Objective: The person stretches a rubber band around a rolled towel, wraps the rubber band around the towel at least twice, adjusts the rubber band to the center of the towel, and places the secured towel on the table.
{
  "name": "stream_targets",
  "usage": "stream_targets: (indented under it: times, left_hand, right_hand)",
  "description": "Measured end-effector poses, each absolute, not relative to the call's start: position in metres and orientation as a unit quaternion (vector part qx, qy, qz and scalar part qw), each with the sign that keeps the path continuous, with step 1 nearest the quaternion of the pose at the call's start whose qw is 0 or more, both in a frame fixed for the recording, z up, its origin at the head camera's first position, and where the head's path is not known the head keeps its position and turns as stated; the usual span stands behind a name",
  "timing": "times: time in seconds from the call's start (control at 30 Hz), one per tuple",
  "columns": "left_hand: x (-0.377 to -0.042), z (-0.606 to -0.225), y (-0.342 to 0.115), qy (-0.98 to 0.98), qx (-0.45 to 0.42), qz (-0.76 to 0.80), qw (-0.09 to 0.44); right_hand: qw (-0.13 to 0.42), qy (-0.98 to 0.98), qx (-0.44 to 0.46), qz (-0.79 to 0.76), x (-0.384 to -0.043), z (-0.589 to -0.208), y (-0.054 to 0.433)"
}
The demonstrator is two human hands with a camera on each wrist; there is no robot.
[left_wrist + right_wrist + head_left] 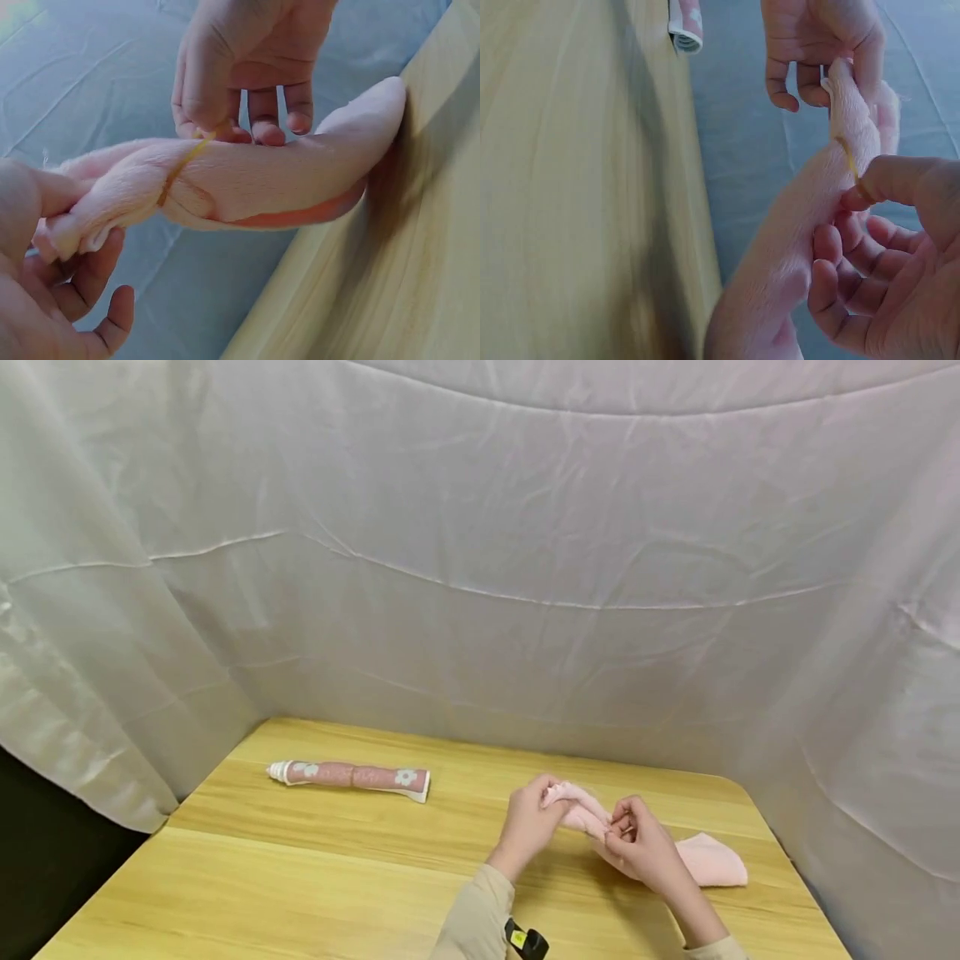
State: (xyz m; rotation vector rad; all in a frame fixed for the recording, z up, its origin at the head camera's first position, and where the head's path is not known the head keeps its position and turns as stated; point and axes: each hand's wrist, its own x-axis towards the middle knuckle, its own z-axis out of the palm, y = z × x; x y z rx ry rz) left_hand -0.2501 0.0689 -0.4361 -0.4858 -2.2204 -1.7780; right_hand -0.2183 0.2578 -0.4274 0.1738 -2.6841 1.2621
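A pale pink towel [711,862], bunched into a loose roll, is held above the right part of the table, its far end reaching down to the tabletop. My left hand [527,825] pinches the gathered end of it between thumb and fingers. A thin yellow-brown rubber band [174,178] crosses the towel near that end. With thumb and index finger my right hand [889,259] pinches the band against the cloth, its other fingers curled beside the towel. Whether the band goes fully round the roll is hidden.
On the left of the wooden table [247,877] lies a rolled pink towel [322,772] with white flowers and white ends, banded at its middle. Pale grey curtains [480,652] hang behind and at both sides. A black strap device [527,939] sits on the left wrist.
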Motion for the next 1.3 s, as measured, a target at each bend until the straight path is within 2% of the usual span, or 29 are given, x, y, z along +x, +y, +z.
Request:
stream_targets:
  times: [0.17,0.4,0.63,0.77,1.03,1.17,1.3]
  left_hand:
    - [-0.252,-0.434,0.063,-0.746,-0.125,-0.639,0.143]
    - [-0.255,-0.432,0.057,-0.744,-0.128,-0.645,0.120]
    - [-0.256,-0.431,0.055,-0.726,-0.109,-0.672,0.102]
    - [-0.258,-0.432,0.052,-0.711,-0.127,-0.686,0.089]
    - [-0.258,-0.434,0.040,-0.687,-0.220,-0.693,0.012]
    - [-0.257,-0.434,0.035,-0.665,-0.274,-0.694,-0.032]
    - [-0.257,-0.432,0.032,-0.661,-0.288,-0.690,-0.063]
  right_hand:
    - [0.088,-0.916,0.067,0.386,-0.218,-0.426,0.257]
    - [0.118,-0.899,0.117,0.406,-0.221,-0.430,0.256]
    - [0.135,-0.884,0.136,0.427,-0.221,-0.433,0.258]
    - [0.132,-0.880,0.170,0.424,-0.222,-0.437,0.263]
    - [0.081,-0.858,0.248,0.442,-0.232,-0.455,0.273]
    - [0.107,-0.878,0.234,0.404,-0.233,-0.457,0.273]
    - [0.138,-0.897,0.193,0.374,-0.232,-0.456,0.271]
